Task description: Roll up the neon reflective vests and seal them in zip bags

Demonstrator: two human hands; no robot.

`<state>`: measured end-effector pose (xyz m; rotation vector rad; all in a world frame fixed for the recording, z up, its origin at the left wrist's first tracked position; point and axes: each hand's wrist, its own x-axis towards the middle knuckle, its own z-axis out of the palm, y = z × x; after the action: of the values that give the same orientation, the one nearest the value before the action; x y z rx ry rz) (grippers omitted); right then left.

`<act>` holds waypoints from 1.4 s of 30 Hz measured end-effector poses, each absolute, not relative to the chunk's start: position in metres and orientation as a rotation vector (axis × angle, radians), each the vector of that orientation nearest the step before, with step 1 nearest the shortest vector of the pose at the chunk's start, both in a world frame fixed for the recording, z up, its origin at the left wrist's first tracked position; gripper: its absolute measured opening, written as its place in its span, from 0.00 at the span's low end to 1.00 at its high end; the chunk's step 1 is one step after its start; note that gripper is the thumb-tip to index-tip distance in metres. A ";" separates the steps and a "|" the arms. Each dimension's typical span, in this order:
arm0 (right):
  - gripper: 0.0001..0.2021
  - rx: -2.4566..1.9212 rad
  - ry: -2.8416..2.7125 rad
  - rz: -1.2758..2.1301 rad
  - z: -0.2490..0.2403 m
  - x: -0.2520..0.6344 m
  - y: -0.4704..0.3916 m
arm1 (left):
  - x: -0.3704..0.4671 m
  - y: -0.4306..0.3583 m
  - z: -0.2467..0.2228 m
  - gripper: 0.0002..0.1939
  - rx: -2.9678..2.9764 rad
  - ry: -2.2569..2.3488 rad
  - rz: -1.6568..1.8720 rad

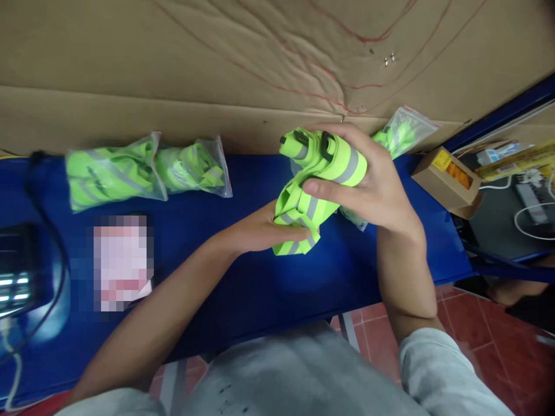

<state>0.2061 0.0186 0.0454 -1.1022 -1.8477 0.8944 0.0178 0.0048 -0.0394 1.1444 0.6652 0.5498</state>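
A bundle of neon-yellow reflective straps (321, 173), with grey stripes and black buckles, is held up over the blue table. My right hand (373, 179) is closed round its upper right part, the thumb lying across the front. From below left, my left hand (277, 231) grips the lower loops, its thumb on top and most of its fingers hidden behind the straps. Behind my right hand a clear zip bag (401, 133) with similar neon straps leans against the cardboard. Part of a clear plastic bag (353, 218) shows beneath the bundle.
Two filled zip bags, a larger one (115, 176) and a smaller one (195, 167), lie at the back left of the blue table (243, 289). A dark device (19, 271) with cables stands far left. A cardboard box (448, 179) sits right. A cardboard sheet (173, 69) rises behind.
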 end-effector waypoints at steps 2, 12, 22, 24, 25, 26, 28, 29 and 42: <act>0.26 -1.180 -1.780 0.987 0.043 0.205 0.019 | 0.017 0.007 -0.043 0.20 1.119 0.601 0.533; 0.17 -1.092 -1.492 1.677 0.032 0.202 0.024 | -0.002 0.014 -0.022 0.12 1.410 0.457 0.362; 0.25 -1.017 -1.379 1.950 0.008 0.187 0.029 | -0.023 0.029 -0.024 0.05 1.755 0.462 0.464; 0.25 -1.117 -1.497 1.758 0.005 0.182 0.028 | -0.026 0.030 -0.028 0.05 1.823 0.514 0.485; 0.24 -1.166 -1.582 1.589 0.004 0.180 0.027 | -0.027 0.031 -0.030 0.06 1.849 0.564 0.496; 0.23 -1.201 -1.675 1.389 0.004 0.178 0.027 | -0.026 0.031 -0.032 0.07 1.861 0.608 0.509; 0.19 -1.236 -1.800 0.976 0.005 0.177 0.025 | -0.024 0.031 -0.034 0.07 1.854 0.635 0.516; 0.17 -1.239 -1.824 0.824 0.006 0.177 0.024 | -0.022 0.031 -0.035 0.08 1.844 0.616 0.511; 0.25 -1.113 -2.099 0.710 0.002 0.171 0.022 | -0.018 0.030 -0.031 0.12 1.637 0.588 0.493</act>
<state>0.1710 0.0224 0.0021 -1.1133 -2.0989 0.7096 -0.0183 0.0304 -0.0314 1.6373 0.5877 0.4934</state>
